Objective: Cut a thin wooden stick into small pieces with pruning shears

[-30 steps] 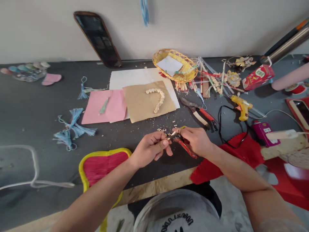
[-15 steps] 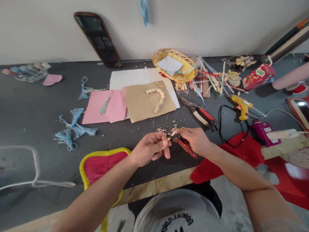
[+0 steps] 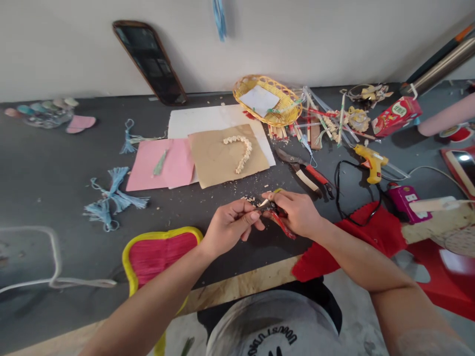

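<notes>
My right hand [image 3: 299,210] is closed around red-handled pliers [image 3: 282,224], whose jaws point left toward my other hand. A thin pale stick [image 3: 263,203] crosses at the jaws. My left hand [image 3: 235,221] pinches the stick's near end between thumb and forefinger; the fingertips hide part of it. Behind the hands lie small cut pale bits [image 3: 248,199], scattered on the dark table [image 3: 166,212]. Farther back, a curved row of pale pieces [image 3: 245,153] rests on a sheet of brown paper [image 3: 211,158].
Red-handled pruning shears [image 3: 305,173] lie right of the paper, near a yellow glue gun [image 3: 372,163] with its cord. Behind stands a wicker basket [image 3: 293,116] beside loose sticks. Blue tassels [image 3: 117,190] and a yellow-edged magenta piece [image 3: 163,254] are at left.
The pliers and both hands have shifted slightly up and left, and the pliers' handles have tilted a little. Both hands keep their hold.
</notes>
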`<state>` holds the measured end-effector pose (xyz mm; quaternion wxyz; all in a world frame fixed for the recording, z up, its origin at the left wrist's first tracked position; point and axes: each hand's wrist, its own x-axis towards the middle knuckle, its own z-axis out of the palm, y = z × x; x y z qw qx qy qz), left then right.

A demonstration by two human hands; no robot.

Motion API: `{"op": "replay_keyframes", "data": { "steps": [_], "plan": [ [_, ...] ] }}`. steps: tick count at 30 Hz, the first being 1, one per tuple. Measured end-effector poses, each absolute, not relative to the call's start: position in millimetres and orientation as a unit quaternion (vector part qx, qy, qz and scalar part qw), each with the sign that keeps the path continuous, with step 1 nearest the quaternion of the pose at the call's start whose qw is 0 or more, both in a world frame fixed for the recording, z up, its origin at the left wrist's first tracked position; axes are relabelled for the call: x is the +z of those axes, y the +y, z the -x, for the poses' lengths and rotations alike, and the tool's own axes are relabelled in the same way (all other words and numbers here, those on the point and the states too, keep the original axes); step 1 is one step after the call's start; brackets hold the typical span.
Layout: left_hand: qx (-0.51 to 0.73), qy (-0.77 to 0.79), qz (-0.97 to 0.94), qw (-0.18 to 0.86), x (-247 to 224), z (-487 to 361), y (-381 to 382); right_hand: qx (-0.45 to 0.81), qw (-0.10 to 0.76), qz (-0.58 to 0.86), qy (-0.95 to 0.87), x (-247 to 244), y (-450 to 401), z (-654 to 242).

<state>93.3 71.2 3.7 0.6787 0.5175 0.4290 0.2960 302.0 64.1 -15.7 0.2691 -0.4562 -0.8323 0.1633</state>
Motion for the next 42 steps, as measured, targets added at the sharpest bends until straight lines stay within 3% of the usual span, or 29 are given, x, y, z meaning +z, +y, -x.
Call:
{"op": "replay_keyframes", "data": {
  "steps": [42],
  "plan": [
    [0.228,0.324,-0.391,0.831,0.3,-89.1,76.3,0.153,0.257,0.423,-0.855,-17.6,61.6,-304.2]
  ]
}}
